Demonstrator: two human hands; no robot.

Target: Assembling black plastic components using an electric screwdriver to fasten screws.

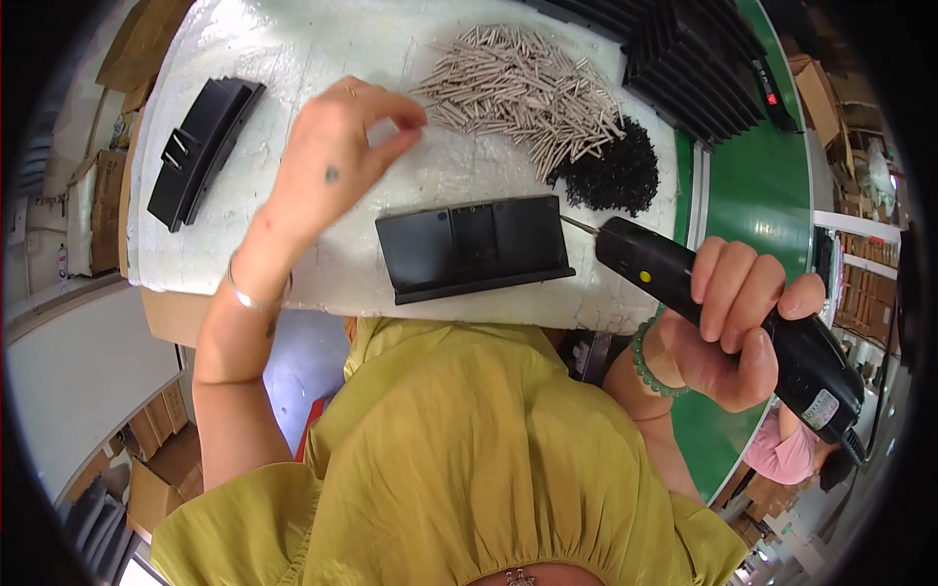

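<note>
My right hand [738,317] is wrapped round a black corded electric screwdriver [655,256]. Its thin bit points left, with the tip close to the right end of a black plastic panel [476,244] that lies near the table's front edge. My left hand [337,146] hovers above the table, thumb and forefinger brought together beside a heap of slim silvery metal pins [523,88]. Whatever is between those fingertips, if anything, is too small to make out. Against the heap's lower right side lies a pile of small black pieces [616,171], probably screws.
At the far left lies another black plastic part [203,151] with two metal pins on it. Stacked black ribbed panels [689,73] fill the far right, by a green surface [747,186]. Cardboard boxes [103,210] stand beyond the left edge. A person in pink [782,447] is at lower right.
</note>
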